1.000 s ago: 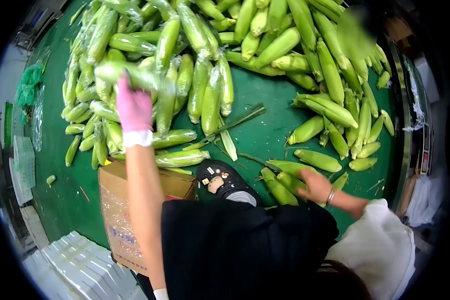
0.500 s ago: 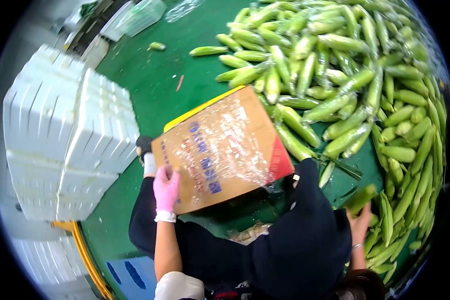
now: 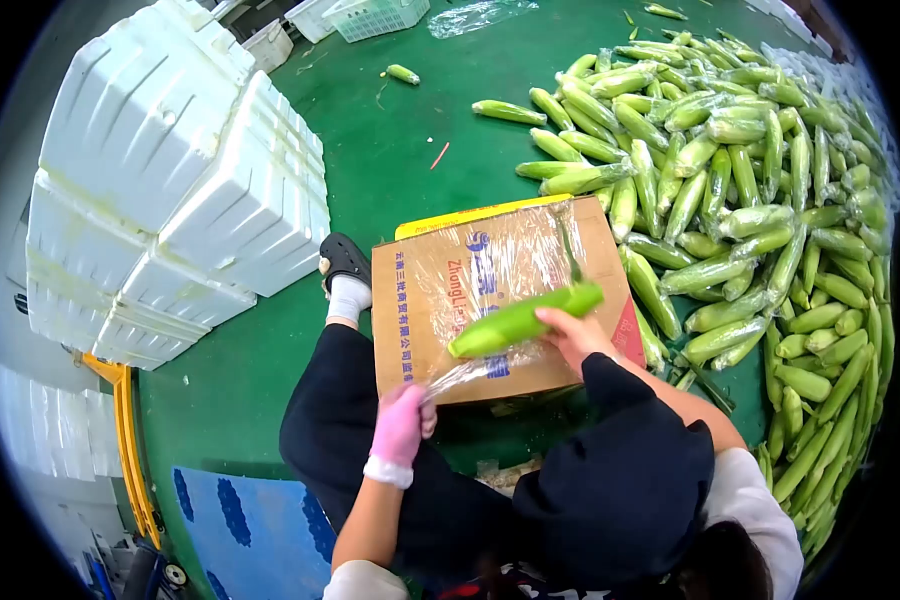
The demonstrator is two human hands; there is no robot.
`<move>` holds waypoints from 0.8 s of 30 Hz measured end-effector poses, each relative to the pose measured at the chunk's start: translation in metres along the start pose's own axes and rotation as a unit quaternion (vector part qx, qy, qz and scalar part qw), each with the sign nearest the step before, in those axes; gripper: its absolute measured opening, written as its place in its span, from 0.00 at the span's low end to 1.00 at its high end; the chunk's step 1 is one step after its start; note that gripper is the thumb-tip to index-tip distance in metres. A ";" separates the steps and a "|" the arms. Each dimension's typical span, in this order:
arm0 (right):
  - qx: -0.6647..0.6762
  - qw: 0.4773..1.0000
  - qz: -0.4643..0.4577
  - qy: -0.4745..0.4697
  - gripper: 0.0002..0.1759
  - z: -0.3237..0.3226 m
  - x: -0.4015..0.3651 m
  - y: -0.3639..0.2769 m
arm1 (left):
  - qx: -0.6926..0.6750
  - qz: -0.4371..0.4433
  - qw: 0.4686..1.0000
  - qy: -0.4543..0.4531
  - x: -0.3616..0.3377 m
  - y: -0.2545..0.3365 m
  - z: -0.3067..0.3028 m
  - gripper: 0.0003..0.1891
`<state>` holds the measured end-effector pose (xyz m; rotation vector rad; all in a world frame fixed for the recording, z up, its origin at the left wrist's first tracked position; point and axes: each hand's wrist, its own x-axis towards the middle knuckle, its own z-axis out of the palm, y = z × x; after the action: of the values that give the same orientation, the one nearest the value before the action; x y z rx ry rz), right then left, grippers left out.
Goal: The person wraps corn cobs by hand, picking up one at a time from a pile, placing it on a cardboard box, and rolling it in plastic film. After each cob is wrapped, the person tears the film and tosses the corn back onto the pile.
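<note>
A green floor [image 3: 400,170] fills the scene, and a person crouches on it at the near edge. The cob [image 3: 520,320], still in its green husk, lies slantwise just above the top of a cardboard box [image 3: 415,330], with its tip pointing far and right. The right grip [image 3: 573,335], a bare hand, is clenched round the cob's middle from the near side. Clear film [image 3: 500,265] is stretched over the top of the box and the cob sits against it. The left grip [image 3: 400,425], in a pink glove, is pinched tight on a bunched end of the film at the near edge of the box, just left of the cob's butt. The two grips are near each other but apart. The person's sandal [image 3: 345,260] and white sock [image 3: 350,297] stand on the floor, touching the box's left side. To the right and far right, a large heap of corn [image 3: 750,200] spreads across the floor, reaching the box's right edge. On the left stands a stack of white foam crates [image 3: 170,190]. A lone ear [image 3: 403,74] lies far off, well apart from the heap, and a pale basket [image 3: 375,15] sits at the far edge. A blue mat [image 3: 250,520] lies near left.
</note>
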<state>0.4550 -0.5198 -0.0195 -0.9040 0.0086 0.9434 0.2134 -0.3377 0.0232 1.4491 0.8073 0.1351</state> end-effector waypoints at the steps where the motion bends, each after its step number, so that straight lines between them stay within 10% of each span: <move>1: -0.036 0.999 0.019 0.019 0.22 -0.004 -0.005 0.003 | -0.306 -0.090 0.947 -0.018 -0.013 0.000 -0.006 0.10; 5: -0.094 0.995 0.034 0.021 0.24 0.013 -0.020 -0.004 | -0.396 0.143 0.884 0.203 -0.006 0.024 0.058 0.07; 9: -0.111 0.979 0.163 0.051 0.28 0.020 -0.015 -0.026 | 0.060 0.313 0.937 0.146 0.055 0.028 0.083 0.16; 11: -0.139 0.976 0.168 -0.024 0.30 0.008 -0.013 -0.026 | 0.504 0.412 0.757 0.062 0.067 0.045 0.084 0.30; 12: -0.303 0.948 0.083 -0.057 0.30 -0.006 -0.017 -0.022 | 0.502 0.417 0.755 0.056 0.073 0.050 0.080 0.30; 13: -0.505 0.850 -0.127 -0.074 0.32 -0.016 -0.036 -0.017 | 0.518 0.420 0.745 0.020 0.080 0.052 0.076 0.35; 15: -0.796 0.481 -0.369 -0.002 0.26 -0.013 -0.073 -0.036 | 0.530 0.427 0.732 -0.012 0.086 0.055 0.068 0.41; 18: -0.794 0.535 -0.285 0.048 0.08 -0.051 -0.072 -0.061 | 0.534 0.383 0.751 -0.066 0.087 0.055 0.054 0.34; 19: -0.720 0.544 -0.417 0.105 0.04 -0.089 -0.057 -0.067 | 0.533 0.386 0.749 -0.068 0.084 0.051 0.053 0.34; 24: -0.311 0.910 -0.225 0.159 0.06 -0.064 -0.017 -0.098 | 0.512 0.377 0.761 -0.129 0.049 0.036 0.063 0.29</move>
<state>0.5361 -0.6001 0.0102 -1.5664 -0.2264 0.3462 0.2986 -0.3565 0.0311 2.7231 -0.0716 0.0902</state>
